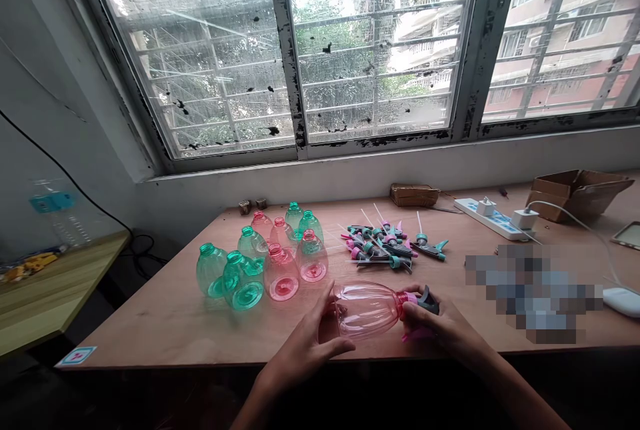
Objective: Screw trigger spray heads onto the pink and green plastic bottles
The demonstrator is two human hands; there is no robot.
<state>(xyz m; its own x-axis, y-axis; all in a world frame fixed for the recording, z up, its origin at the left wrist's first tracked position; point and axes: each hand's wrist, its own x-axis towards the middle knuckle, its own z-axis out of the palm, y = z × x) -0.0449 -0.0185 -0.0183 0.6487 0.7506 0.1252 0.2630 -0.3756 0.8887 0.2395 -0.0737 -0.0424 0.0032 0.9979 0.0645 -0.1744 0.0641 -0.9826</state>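
A clear pink spray bottle (367, 310) lies sideways between my hands, low over the table's front edge. My left hand (315, 337) cups its base, fingers on the far side and thumb along the near side. At the neck, my right hand (440, 323) is closed around the spray trigger head (427, 300), which is dark grey with a pink collar and a pink lever. Part of that head is hidden by my fingers. Behind the bottle lies a pile of trigger heads (383, 243) in grey, pink and green, with thin white tubes.
Several open-necked green bottles (243, 283) and pink bottles (281, 275) stand upright at left. A power strip (495, 218), a cardboard box (577, 193), a small brown package (414, 195) and a white mouse-like object (623, 301) sit toward the right. One area there is blurred.
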